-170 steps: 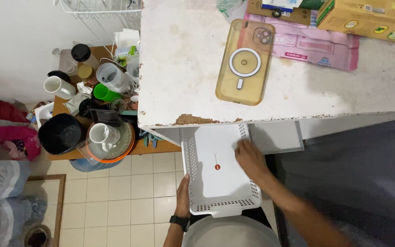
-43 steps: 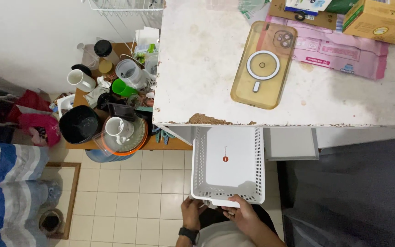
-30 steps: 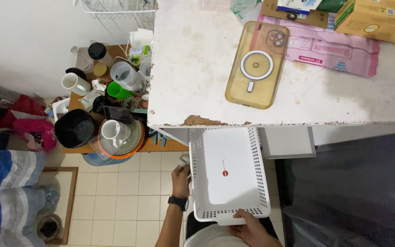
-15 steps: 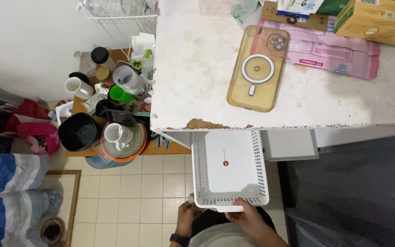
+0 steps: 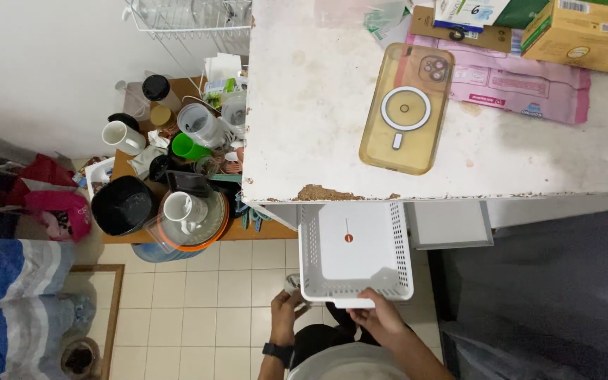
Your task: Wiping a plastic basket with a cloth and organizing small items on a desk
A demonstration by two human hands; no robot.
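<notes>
Basket (image 5: 355, 248) | under chipped white table (image 5: 304, 105) | tiled floor (image 5: 205, 295) below

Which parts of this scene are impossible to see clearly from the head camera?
- Far end of the white basket: hidden under the table edge.
- Small object at the left hand: too small to identify.
- Right hand fingertips: hidden beneath the basket lip.
- Cardboard box: cut off by the top edge.

The far end of the white basket (image 5: 355, 243) is hidden under the table (image 5: 304, 105); the small thing in the left hand (image 5: 284, 311) is too small to tell; the cardboard box (image 5: 585, 28) is cut off at the top edge.
</notes>
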